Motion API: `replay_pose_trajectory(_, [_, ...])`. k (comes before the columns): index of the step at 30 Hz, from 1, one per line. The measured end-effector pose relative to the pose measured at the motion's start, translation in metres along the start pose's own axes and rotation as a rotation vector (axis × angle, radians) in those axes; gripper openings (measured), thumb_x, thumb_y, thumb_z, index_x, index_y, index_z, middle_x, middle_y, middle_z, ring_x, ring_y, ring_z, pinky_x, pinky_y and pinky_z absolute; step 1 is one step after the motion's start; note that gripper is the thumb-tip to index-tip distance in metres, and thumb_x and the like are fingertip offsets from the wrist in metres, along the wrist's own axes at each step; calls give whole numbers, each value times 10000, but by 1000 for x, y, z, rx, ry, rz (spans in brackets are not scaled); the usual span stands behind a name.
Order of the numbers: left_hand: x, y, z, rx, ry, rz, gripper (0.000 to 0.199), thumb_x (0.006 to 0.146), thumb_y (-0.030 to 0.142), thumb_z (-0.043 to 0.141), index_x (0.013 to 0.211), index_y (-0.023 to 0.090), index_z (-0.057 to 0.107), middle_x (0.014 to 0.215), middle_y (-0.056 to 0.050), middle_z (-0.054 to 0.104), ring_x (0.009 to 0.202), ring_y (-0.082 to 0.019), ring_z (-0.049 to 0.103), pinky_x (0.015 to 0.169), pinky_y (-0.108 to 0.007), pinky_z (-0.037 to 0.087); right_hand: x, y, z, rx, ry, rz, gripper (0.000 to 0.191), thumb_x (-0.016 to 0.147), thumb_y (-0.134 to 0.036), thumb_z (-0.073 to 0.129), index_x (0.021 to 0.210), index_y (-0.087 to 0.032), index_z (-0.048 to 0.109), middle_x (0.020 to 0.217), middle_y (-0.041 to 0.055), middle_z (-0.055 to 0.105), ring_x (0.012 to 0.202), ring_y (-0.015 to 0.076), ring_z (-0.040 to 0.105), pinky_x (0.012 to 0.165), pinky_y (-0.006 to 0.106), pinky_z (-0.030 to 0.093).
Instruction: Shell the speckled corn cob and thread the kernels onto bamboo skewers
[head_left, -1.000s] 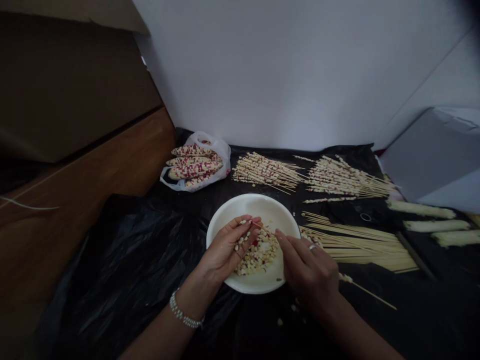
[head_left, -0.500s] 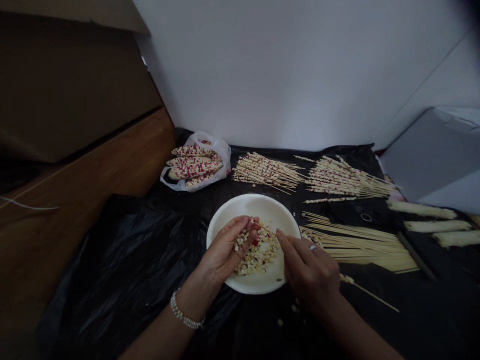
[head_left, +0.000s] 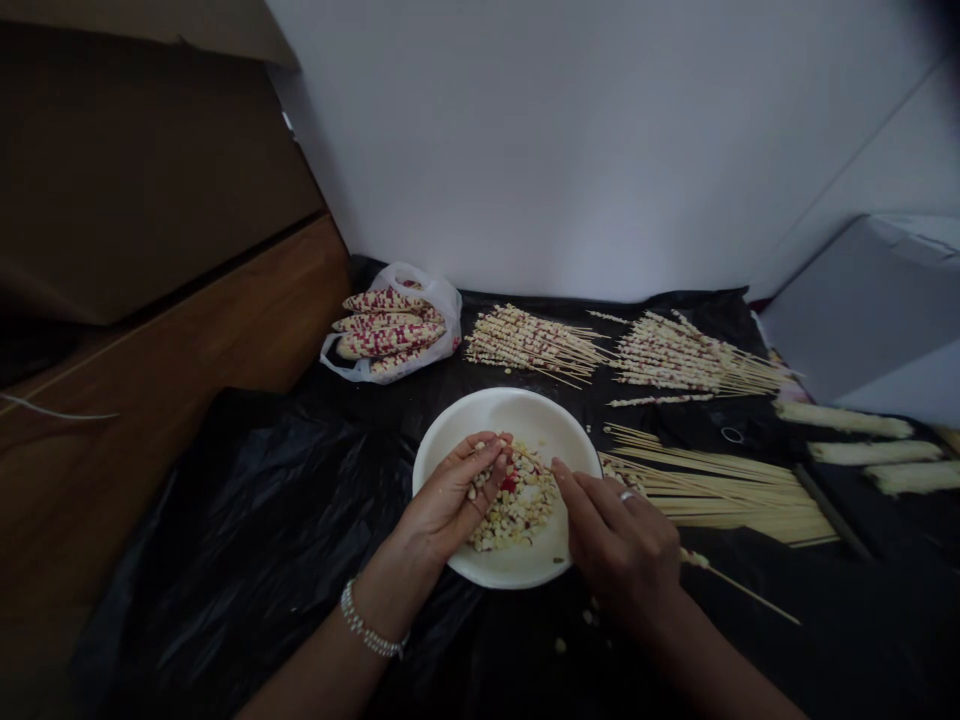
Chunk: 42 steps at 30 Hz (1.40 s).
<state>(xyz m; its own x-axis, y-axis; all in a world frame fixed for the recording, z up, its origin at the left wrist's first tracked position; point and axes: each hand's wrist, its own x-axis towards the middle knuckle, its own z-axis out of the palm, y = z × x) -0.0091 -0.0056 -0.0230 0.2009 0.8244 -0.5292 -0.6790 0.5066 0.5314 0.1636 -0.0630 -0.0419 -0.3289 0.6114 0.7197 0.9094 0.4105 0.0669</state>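
Note:
My left hand (head_left: 454,497) is over a white bowl (head_left: 574,425), thumb and fingertips pinched together on corn kernels, with more kernels cupped in its fingers. My right hand (head_left: 619,525) grips a thin wooden skewer (head_left: 538,463) at the bowl's right side, its tip pointing to the left fingertips. Behind the right hand, a bare stick end with a few kernels (head_left: 694,558) emerges in line with that skewer; my hand covers the part between. Loose cream and dark red kernels (head_left: 517,525) lie in the bowl.
Corn cobs (head_left: 390,335) fill a white plastic bag at the back left. Two piles of kernel-threaded skewers (head_left: 536,340) lie behind the bowl. Bare skewers (head_left: 720,490) and stripped cobs (head_left: 874,453) are at the right. Black plastic sheeting (head_left: 277,510) covers the surface; a wooden board (head_left: 247,370) stands left.
The left thumb and fingertips have shifted slightly, drawing closer together at the skewer's tip. The right hand stays nearly still with the skewer.

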Motion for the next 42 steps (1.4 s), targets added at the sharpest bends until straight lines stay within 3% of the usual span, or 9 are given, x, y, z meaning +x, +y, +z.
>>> replay_pose_trajectory(11, [-2,1,3,77,3,58,147,674,18,708,748,130,648,846,-38,707,768,-82,661,732,-140,538,0,0,0,-12,-19,-16,501,806,-59,556,1298,-134,502,927,59,696,772,153,579,704,290,414])
replay_pose_trajectory(22, [-2,-3,1,206,-83,187,165,646,104,757,760,136,642,806,-37,708,719,-88,650,681,-157,523,-1,-3,-2,-36,-19,-34,383,800,-64,560,1181,-91,588,952,76,695,782,158,576,743,296,424])
replay_pose_trajectory(26, [-1,-2,-1,180,-90,78,248,686,99,731,928,131,686,860,-50,706,726,-78,649,706,-151,533,0,-2,-2,-21,-9,-30,390,809,-65,543,1194,-109,582,939,72,696,784,152,581,748,287,427])
replay_pose_trajectory(30, [0,-1,0,145,-86,1,137,703,105,720,839,90,710,813,-62,698,661,-69,634,649,-138,542,0,-1,-2,-13,8,-37,427,804,-63,546,1229,-105,558,936,82,693,790,160,586,741,296,440])
replay_pose_trajectory(42, [0,-1,-3,236,-112,19,174,673,129,751,838,79,727,814,-76,706,669,-70,628,674,-136,523,-1,-5,-2,-15,7,-32,526,808,-67,532,1327,-111,462,963,83,696,774,152,597,727,292,457])
